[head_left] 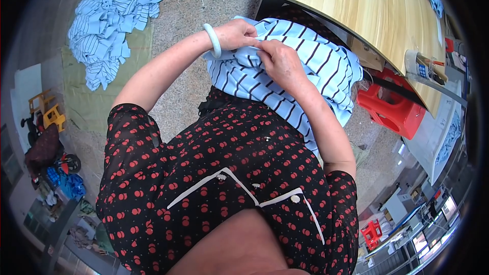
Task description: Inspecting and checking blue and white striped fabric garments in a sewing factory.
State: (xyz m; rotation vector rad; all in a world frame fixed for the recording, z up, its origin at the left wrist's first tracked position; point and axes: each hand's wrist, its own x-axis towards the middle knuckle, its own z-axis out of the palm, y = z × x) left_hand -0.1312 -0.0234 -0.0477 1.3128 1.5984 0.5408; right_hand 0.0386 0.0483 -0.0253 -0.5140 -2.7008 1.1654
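Across my lap lies a light blue garment [326, 58] with dark stripes, bunched and folded over. My left hand [237, 34], with a pale bangle [212, 40] at its wrist, pinches the cloth near its upper left edge. Close beside it, my right hand [281, 62] grips the same cloth between thumb and bent fingers. The fingertips of both hands nearly meet at one spot on the fabric. Whatever small detail sits between them is hidden by the fingers.
A wood-topped table [351, 5] stands ahead to the right, with a clear container [418, 65] at its edge. Under that corner is a red plastic stool [389, 104]. On the left, a heap of striped blue garments [109, 20] lies on a green sheet [81, 99].
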